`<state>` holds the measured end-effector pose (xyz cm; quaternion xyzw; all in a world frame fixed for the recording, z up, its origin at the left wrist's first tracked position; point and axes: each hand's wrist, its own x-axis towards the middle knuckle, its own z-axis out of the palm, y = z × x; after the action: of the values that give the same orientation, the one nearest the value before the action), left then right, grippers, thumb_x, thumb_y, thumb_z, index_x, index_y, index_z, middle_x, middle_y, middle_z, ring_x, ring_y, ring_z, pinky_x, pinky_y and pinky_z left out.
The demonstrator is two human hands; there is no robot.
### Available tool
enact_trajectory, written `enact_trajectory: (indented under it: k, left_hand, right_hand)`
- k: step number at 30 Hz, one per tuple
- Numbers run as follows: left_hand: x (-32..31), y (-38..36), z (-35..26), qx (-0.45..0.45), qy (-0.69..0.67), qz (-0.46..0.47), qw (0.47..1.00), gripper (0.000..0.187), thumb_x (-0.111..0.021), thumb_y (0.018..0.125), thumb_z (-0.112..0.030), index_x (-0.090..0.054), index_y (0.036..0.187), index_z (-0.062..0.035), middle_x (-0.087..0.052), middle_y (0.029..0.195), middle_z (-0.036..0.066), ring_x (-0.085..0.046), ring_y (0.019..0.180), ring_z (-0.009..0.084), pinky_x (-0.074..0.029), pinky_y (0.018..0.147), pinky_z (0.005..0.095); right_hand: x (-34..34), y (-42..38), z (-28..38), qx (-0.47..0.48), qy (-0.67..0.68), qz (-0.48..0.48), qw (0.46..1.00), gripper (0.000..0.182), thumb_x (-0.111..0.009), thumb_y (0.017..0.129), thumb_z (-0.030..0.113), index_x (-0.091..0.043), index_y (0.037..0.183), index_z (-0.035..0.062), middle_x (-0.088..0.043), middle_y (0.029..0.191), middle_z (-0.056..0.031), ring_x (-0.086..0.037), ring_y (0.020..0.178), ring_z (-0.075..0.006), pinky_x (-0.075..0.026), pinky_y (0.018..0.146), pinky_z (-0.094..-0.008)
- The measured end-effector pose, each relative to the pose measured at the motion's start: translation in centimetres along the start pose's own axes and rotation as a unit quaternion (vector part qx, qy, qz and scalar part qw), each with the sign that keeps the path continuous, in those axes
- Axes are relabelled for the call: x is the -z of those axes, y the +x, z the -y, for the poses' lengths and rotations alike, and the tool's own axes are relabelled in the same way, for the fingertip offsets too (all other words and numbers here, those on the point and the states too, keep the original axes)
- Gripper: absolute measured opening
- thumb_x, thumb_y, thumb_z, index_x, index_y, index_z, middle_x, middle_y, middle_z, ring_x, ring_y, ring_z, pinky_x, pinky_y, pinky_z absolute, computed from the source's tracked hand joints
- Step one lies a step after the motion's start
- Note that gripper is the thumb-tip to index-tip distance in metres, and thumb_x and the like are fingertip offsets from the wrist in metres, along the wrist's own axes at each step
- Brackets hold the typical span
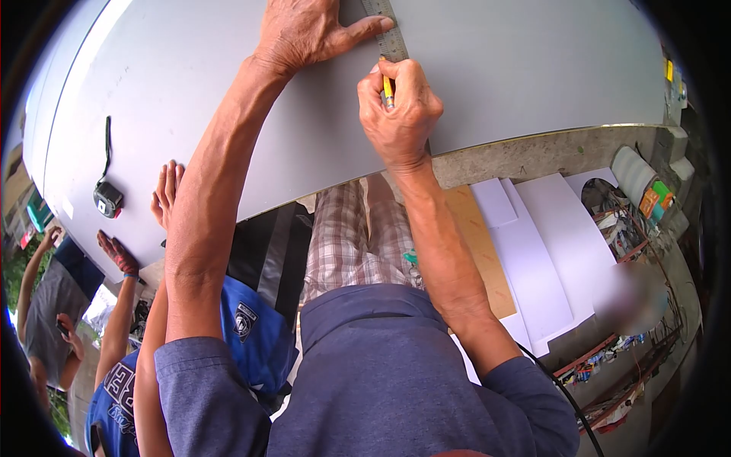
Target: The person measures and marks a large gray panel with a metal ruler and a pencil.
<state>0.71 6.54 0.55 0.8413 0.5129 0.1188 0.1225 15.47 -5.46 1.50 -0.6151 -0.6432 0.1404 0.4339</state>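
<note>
A large grey sheet (518,68) lies flat in front of me. On it, a steel ruler (386,30) runs from the top edge of the view down to my right hand. My left hand (304,32) lies on the sheet with its thumb stretched out and pressing on the ruler; its other fingers are partly cut off by the view's top edge. Pinched in my right hand (402,114) is a yellow pencil (388,90), its tip at the ruler's edge. Both hands are close together.
A tape measure (108,199) with a black strap rests on the sheet at left. A co-worker's bare hand (166,194) and gloved hand (118,253) touch the sheet's near edge. White panels (548,236) and a brown board (480,251) lie below at right.
</note>
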Motion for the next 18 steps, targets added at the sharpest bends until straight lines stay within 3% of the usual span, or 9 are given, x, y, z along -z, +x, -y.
enact_trajectory:
  k: [5,18]
  left_hand:
    - [-0.1,0.1,0.0,0.002,0.003,0.000,1.000,0.120,-0.052,0.083,-0.084,-0.030,0.155,0.0095,-0.020,0.163,0.034,-0.010,0.156,0.0450,-0.003,0.126,0.0591]
    - [0.1,0.0,-0.3,-0.003,0.002,-0.004,1.000,0.119,-0.055,0.083,-0.082,-0.031,0.154,0.0113,-0.021,0.162,0.035,-0.012,0.155,0.0462,-0.004,0.126,0.0600]
  right_hand:
    - [2.1,-0.2,-0.1,-0.149,0.189,0.036,0.970,0.010,-0.073,0.085,0.000,-0.064,0.089,0.0006,-0.072,0.079,-0.0100,-0.067,0.065,-0.0123,-0.055,0.058,-0.0275]
    - [1.2,-0.6,-0.7,-0.091,0.114,0.004,0.989,0.018,-0.075,0.081,-0.006,-0.060,0.088,0.0020,-0.064,0.072,-0.0068,-0.061,0.059,-0.0127,-0.053,0.055,-0.0288]
